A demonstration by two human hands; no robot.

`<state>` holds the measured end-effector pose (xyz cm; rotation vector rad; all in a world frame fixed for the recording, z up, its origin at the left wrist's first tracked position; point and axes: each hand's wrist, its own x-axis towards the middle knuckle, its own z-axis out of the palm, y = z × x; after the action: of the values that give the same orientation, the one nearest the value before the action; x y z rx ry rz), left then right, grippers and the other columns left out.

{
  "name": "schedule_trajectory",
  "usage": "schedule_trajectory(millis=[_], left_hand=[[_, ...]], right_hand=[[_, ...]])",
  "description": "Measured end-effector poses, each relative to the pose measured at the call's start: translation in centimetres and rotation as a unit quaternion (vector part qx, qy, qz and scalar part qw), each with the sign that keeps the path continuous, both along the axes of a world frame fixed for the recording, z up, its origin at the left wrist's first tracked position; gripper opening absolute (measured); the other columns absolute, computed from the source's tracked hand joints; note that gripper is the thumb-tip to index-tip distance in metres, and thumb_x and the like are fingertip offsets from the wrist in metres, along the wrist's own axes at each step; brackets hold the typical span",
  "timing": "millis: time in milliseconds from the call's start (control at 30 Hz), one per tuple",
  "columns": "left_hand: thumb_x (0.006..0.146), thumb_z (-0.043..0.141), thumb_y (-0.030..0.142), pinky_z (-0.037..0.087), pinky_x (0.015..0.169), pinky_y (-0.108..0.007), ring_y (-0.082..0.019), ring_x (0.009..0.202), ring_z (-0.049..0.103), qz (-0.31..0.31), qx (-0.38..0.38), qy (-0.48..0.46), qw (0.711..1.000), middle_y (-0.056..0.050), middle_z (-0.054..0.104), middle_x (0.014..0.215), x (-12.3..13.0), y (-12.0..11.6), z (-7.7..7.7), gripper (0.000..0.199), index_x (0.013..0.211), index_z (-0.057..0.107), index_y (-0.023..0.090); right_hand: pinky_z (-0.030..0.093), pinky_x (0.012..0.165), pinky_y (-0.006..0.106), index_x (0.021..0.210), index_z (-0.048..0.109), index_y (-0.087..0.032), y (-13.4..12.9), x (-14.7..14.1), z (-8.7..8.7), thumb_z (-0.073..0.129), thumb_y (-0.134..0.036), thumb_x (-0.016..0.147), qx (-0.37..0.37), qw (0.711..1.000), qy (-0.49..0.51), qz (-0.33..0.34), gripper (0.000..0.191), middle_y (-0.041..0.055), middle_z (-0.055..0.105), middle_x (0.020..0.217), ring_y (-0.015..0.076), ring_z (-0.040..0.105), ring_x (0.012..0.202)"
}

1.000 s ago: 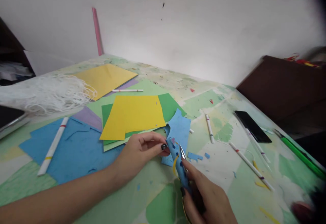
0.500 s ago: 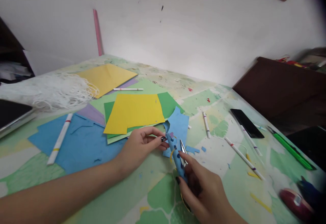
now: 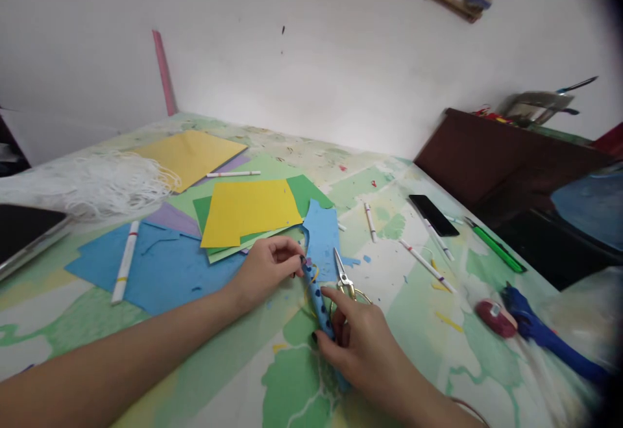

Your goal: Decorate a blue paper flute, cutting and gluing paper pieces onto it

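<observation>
A narrow, seemingly rolled or folded blue paper strip with dark blue dots (image 3: 317, 298) slants between my hands, with a small purple bit and a curved yellow piece near its far end. My left hand (image 3: 267, 269) pinches at that far end, thumb against finger. Lower down, my right hand (image 3: 363, 334) grips the strip between thumb and fingers; its near end passes below the hand. Gold-handled scissors (image 3: 342, 274) lie just beyond my right fingers, which partly cover the handles. Behind them is a cut sheet of blue paper (image 3: 322, 230).
Yellow paper (image 3: 253, 204) overlaps green sheets, with larger blue paper (image 3: 170, 272) at left. White cord (image 3: 111, 178) is heaped further back. Several markers, a black phone (image 3: 433, 215), a green cutter (image 3: 496, 246) and a blue glue gun (image 3: 549, 343) lie rightward. A wall borders the table.
The view has swung to the right, showing more of the glue gun. More of the scissors shows beside my right hand. Both hands stay at the dotted strip.
</observation>
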<state>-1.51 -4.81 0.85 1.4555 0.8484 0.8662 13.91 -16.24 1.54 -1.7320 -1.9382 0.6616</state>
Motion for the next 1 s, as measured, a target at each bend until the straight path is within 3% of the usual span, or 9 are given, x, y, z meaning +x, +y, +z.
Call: schedule_trajectory(millis=[167, 300, 400, 467, 533, 600, 667, 800, 1000], left_hand=[[0.065, 0.054, 0.015, 0.044, 0.055, -0.021, -0.01, 0.052, 0.054, -0.009, 0.004, 0.002, 1.0, 0.003, 0.059, 0.054, -0.1, 0.0, 0.0, 0.006, 0.07, 0.057, 0.015], [0.065, 0.056, 0.017, 0.044, 0.054, -0.02, -0.009, 0.05, 0.054, -0.002, 0.006, 0.001, 1.0, 0.003, 0.059, 0.053, -0.1, -0.1, 0.2, 0.005, 0.069, 0.057, 0.015], [0.065, 0.057, 0.017, 0.044, 0.054, -0.02, -0.009, 0.05, 0.054, 0.003, 0.014, 0.006, 1.0, 0.003, 0.059, 0.052, 0.0, -0.2, 0.2, 0.005, 0.069, 0.058, 0.015], [0.064, 0.058, 0.016, 0.044, 0.053, -0.019, -0.009, 0.049, 0.054, 0.007, 0.018, 0.009, 1.0, 0.003, 0.059, 0.052, 0.0, -0.3, 0.3, 0.003, 0.067, 0.059, 0.016], [0.063, 0.059, 0.017, 0.044, 0.052, -0.019, -0.009, 0.049, 0.054, 0.013, 0.021, 0.005, 1.0, 0.003, 0.058, 0.051, 0.1, -0.3, 0.3, 0.002, 0.066, 0.059, 0.016], [0.063, 0.06, 0.017, 0.044, 0.052, -0.02, -0.009, 0.049, 0.054, 0.016, 0.026, 0.0, 1.0, 0.002, 0.059, 0.052, 0.1, -0.4, 0.4, 0.002, 0.065, 0.06, 0.016], [0.063, 0.061, 0.017, 0.044, 0.052, -0.02, -0.009, 0.049, 0.054, 0.017, 0.032, -0.006, 0.999, 0.002, 0.059, 0.052, 0.1, -0.5, 0.4, 0.002, 0.065, 0.061, 0.016], [0.065, 0.063, 0.018, 0.044, 0.052, -0.02, -0.009, 0.05, 0.054, 0.023, 0.041, -0.025, 0.999, 0.001, 0.059, 0.052, -0.1, -0.7, 0.4, 0.005, 0.067, 0.063, 0.014], [0.068, 0.066, 0.02, 0.045, 0.05, -0.019, -0.009, 0.051, 0.056, -0.003, 0.057, -0.036, 0.998, -0.001, 0.06, 0.055, -0.3, -0.5, 0.0, 0.01, 0.073, 0.066, 0.012]], right_hand=[[0.037, 0.05, 0.021, 0.114, 0.056, -0.018, -1.5, 1.4, 0.3, 0.054, -0.024, 0.081, 0.02, 0.998, 0.028, -0.055, 0.034, -0.003, 0.055, 0.06, 0.011, 0.049, 0.051], [0.04, 0.049, 0.022, 0.11, 0.059, -0.017, -4.2, 5.2, -0.3, 0.048, -0.027, 0.084, 0.091, 0.984, 0.036, -0.15, 0.029, 0.0002, 0.058, 0.067, 0.0108, 0.049, 0.051], [0.045, 0.053, 0.025, 0.106, 0.061, -0.015, -6.9, 9.3, -1.0, 0.051, -0.032, 0.082, 0.148, 0.948, -0.014, -0.281, 0.031, 0.0047, 0.062, 0.077, 0.0139, 0.056, 0.058], [0.049, 0.06, 0.029, 0.104, 0.063, -0.016, -8.6, 12.1, -1.2, 0.054, -0.035, 0.078, 0.18, 0.905, -0.065, -0.379, 0.033, 0.0062, 0.065, 0.082, 0.0158, 0.059, 0.06], [0.049, 0.058, 0.03, 0.104, 0.064, -0.016, -10.0, 15.0, -1.3, 0.053, -0.036, 0.076, 0.198, 0.872, -0.112, -0.433, 0.036, 0.0082, 0.067, 0.088, 0.0193, 0.062, 0.065], [0.05, 0.059, 0.033, 0.104, 0.064, -0.015, -10.9, 18.0, -1.3, 0.049, -0.035, 0.076, 0.209, 0.852, -0.168, -0.449, 0.038, 0.0112, 0.067, 0.096, 0.0233, 0.063, 0.071], [0.05, 0.072, 0.04, 0.104, 0.063, -0.009, -11.4, 21.0, -1.4, 0.046, -0.032, 0.073, 0.202, 0.828, -0.268, -0.45, 0.043, 0.0168, 0.066, 0.1, 0.0295, 0.063, 0.08], [0.041, 0.093, 0.038, 0.113, 0.057, 0.003, -11.6, 25.9, -2.0, 0.042, -0.023, 0.072, 0.09, 0.813, -0.412, -0.401, 0.051, 0.0244, 0.062, 0.107, 0.0339, 0.057, 0.103], [0.045, 0.077, 0.04, 0.114, 0.057, -0.005, -11.5, 28.6, -2.6, 0.041, -0.025, 0.079, 0.01, 0.81, -0.429, -0.4, 0.043, 0.025, 0.063, 0.108, 0.036, 0.06, 0.098]])
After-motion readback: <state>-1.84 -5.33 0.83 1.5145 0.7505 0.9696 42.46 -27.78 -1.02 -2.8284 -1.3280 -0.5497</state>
